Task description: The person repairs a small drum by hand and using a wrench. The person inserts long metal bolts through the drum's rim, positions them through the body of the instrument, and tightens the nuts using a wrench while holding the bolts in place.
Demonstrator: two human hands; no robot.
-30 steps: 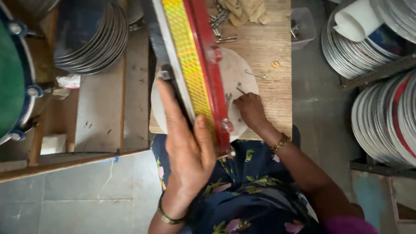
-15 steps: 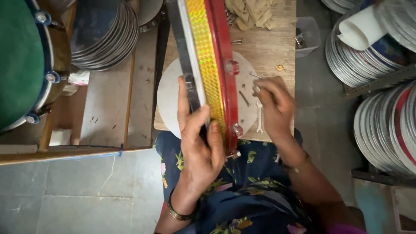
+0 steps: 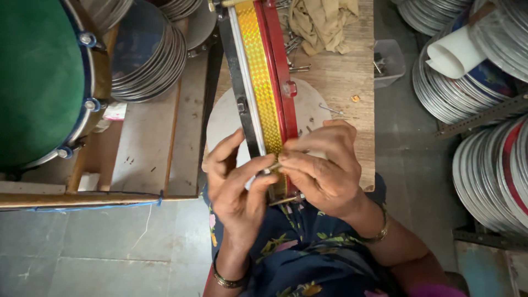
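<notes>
A drum shell (image 3: 263,71) stands on edge in front of me, with a gold glitter band, a red rim and a black rim. My left hand (image 3: 237,187) grips its near edge from the left, thumb up along the black rim. My right hand (image 3: 323,168) presses against the shell from the right, its fingertips pinching a small metal screw or bolt (image 3: 273,165) against the gold band. Both hands meet at the shell's near end, over my lap. A round white disc (image 3: 225,118) lies flat on the wooden table (image 3: 344,82) under the shell.
A large green drum (image 3: 38,77) stands at the left beside stacked metal rings (image 3: 146,60). More ring stacks (image 3: 484,165) fill the right side, with a white roll (image 3: 454,52). A beige cloth (image 3: 322,22), loose screws and a small clear tray (image 3: 388,60) lie on the table.
My right hand has left the loose hardware on the white disc and come up to the shell's near end. My left hand has slid down the rim to meet it.
</notes>
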